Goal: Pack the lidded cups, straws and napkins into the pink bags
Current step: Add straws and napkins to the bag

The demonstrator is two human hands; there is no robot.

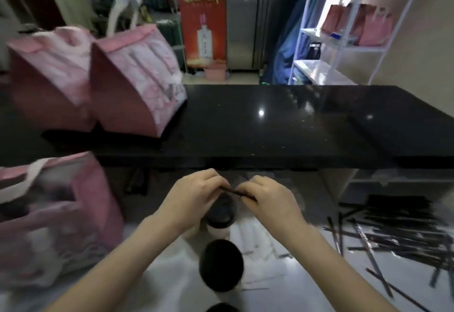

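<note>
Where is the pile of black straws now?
In the head view, the pile of black straws lies on the pale lower worktop at the right, right of the right hand.

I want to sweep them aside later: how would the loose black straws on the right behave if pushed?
The straws look thin and light, so they would probably scatter rather than slide together. They lie criss-crossed, so some may snag or roll. Their glossy sheen hints at slippery wrapping.
</note>
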